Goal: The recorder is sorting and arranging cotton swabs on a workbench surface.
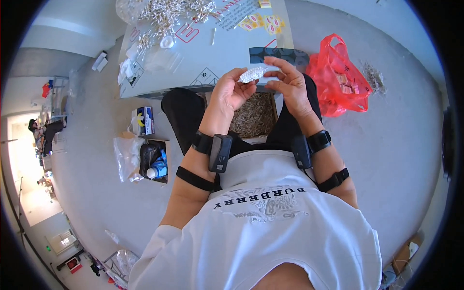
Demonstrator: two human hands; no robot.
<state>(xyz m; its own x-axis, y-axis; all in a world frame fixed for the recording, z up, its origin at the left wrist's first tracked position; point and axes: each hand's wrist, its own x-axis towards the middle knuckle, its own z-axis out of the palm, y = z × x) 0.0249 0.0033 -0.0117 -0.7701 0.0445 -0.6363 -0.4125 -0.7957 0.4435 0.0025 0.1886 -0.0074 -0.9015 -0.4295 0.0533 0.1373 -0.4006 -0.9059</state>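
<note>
A bundle of cotton swabs (pixel 253 74), its white tips packed side by side, sits in front of my lap near the table's front edge. My left hand (pixel 233 90) is closed on the bundle's left end, with the fingers beneath it. Just right of the bundle, my right hand (pixel 289 83) has its fingers spread and curved toward it. Whether a right fingertip touches the bundle's far end I cannot tell. Ahead on the table lies a heap of loose cotton swabs (pixel 166 17), and a single swab (pixel 213 36) lies apart from it.
The grey-blue table (pixel 208 60) bears clear plastic bags (pixel 164 60), a white round lid (pixel 166 42) and yellow labels (pixel 273 24). Between my legs stands a box of swabs (pixel 253 116). A red plastic bag (pixel 333 72) is at right; a carton (pixel 162 175) with a bottle is at left.
</note>
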